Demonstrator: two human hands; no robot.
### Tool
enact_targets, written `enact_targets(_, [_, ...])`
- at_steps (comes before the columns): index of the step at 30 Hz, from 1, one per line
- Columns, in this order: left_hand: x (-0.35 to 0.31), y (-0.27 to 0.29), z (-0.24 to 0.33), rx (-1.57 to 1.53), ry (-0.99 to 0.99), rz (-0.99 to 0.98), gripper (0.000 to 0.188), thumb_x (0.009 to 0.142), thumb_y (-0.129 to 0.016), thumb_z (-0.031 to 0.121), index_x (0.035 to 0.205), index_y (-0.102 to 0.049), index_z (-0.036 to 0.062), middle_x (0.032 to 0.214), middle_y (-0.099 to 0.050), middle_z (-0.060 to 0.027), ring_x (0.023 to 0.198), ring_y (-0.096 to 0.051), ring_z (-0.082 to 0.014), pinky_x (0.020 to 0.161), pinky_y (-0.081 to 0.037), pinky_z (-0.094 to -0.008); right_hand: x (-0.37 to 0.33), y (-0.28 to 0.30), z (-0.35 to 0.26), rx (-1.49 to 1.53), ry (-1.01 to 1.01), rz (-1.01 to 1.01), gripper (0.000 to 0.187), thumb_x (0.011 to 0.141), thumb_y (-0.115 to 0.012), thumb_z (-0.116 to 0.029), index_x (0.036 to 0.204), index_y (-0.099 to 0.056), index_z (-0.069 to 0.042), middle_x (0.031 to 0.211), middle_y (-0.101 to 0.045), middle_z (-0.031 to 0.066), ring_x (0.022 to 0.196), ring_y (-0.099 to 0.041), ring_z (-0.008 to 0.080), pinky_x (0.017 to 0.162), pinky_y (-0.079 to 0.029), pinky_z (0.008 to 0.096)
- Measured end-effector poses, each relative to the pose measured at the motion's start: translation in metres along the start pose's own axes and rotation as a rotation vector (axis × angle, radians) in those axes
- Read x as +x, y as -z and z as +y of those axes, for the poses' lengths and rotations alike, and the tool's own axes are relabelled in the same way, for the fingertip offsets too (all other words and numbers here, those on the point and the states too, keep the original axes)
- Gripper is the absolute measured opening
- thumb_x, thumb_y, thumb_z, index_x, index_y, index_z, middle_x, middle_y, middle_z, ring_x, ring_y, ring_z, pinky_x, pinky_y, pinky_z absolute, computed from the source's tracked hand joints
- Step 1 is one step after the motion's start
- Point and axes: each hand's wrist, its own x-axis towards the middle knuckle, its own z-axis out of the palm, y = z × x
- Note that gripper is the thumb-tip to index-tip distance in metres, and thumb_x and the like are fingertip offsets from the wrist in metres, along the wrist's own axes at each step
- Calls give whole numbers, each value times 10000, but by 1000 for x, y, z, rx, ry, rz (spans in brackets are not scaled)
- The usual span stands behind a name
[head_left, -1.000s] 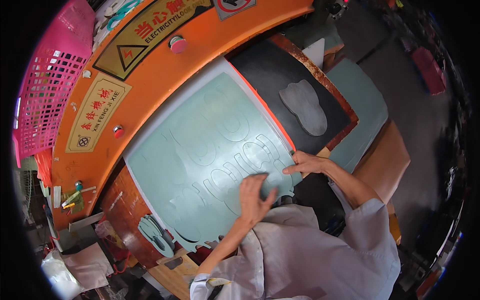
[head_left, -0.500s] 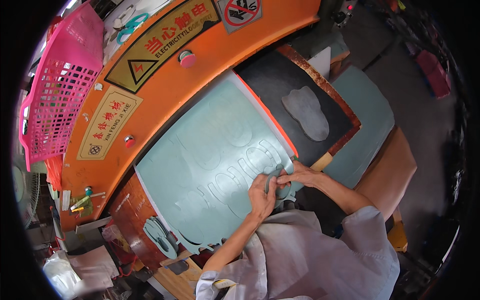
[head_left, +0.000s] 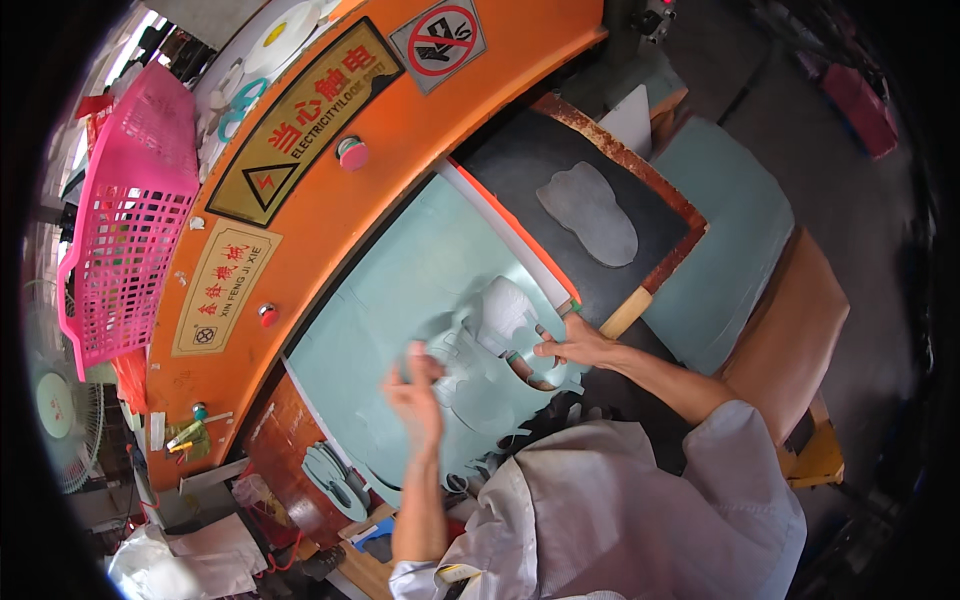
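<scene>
A pale green sheet point(head_left: 400, 270) lies across the bed of an orange machine, with curved cut outlines and openings in it. My right hand point(head_left: 583, 343) is closed at the sheet's right edge, its thumb and fingers pinching the sheet beside an opening. Over the sheet's lower middle is my left hand point(head_left: 413, 395), smeared by motion; whether it holds anything cannot be made out. Between the hands the sheet is buckled and raised, with bright reflections. Several cut green pieces point(head_left: 333, 480) lie stacked beyond the sheet's left edge.
The orange machine beam point(head_left: 330, 205) with round buttons runs along the far side. A pink basket point(head_left: 135, 220) stands at the left. On a black board point(head_left: 520, 160) at the right rests a grey sole-shaped piece point(head_left: 590, 215). Green and brown sheets point(head_left: 790, 330) lie farther right.
My hands, close together around a small green piece before, are now apart. The left has moved up and left over the sheet. The sheet near my right hand has lifted and buckled.
</scene>
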Motion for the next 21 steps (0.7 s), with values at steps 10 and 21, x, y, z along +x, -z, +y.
enact_targets(10, [40,108,31,268,-495,215,281,1081,-587,112,1294,-726,-7,831,-676,-49,738,-617,-128,679,-518,-299,-29,-10,-37,-882,475,625,288,857,-803,-196,1006,-672,13,1012,-697,150,937,-697,317,814,-539,448])
enact_targets(21, [-89,10,-126,622,-538,-338,641,869,-785,133,1443,-556,-36,1155,-629,-203,1082,-570,-385,997,-441,-479,43,-62,-42,-351,47,-662,313,888,-825,-301,1023,-832,-19,947,-805,77,891,-707,147,832,-551,311])
